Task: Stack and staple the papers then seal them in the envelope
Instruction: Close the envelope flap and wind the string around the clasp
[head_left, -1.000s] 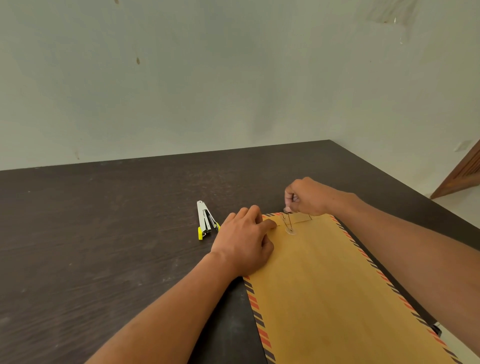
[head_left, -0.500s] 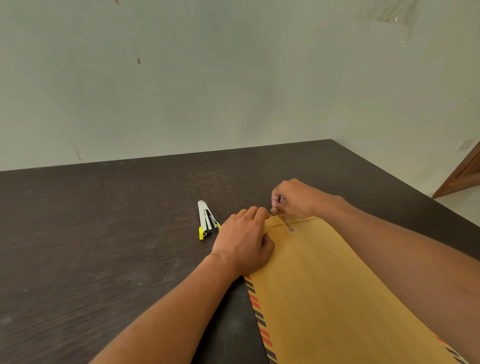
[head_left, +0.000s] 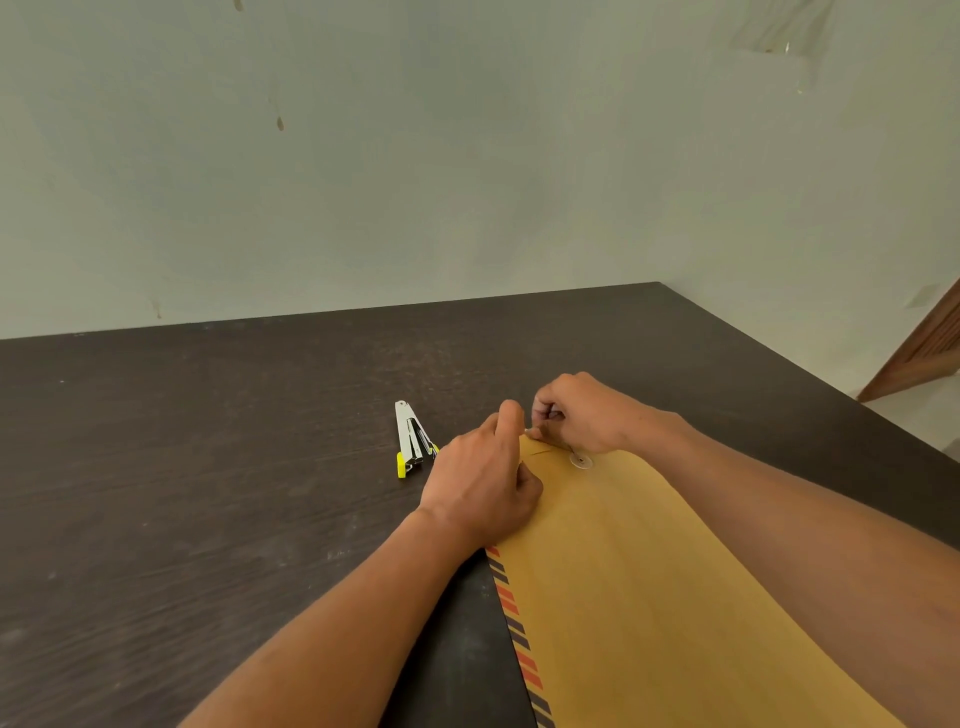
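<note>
A large brown envelope (head_left: 644, 582) with an orange and dark striped border lies flat on the dark table, its flap end far from me. A round closure disc (head_left: 581, 460) sits near the flap, with a thin string running from it. My right hand (head_left: 582, 413) is closed at the flap's far edge, pinching that string. My left hand (head_left: 485, 480) rests on the envelope's far left corner, fingers curled, pressing it down. No loose papers are visible; what the envelope holds is hidden. A silver stapler (head_left: 411, 439) with yellow tips lies left of my left hand.
The dark wooden table (head_left: 182, 493) meets a pale wall at the back. Its right edge runs diagonally behind my right arm. A wooden door frame (head_left: 919, 348) shows at the far right.
My right hand has moved left along the flap edge, pulling the string with it. My left hand's fingers have lifted and curled more over the corner. The stapler has not moved.
</note>
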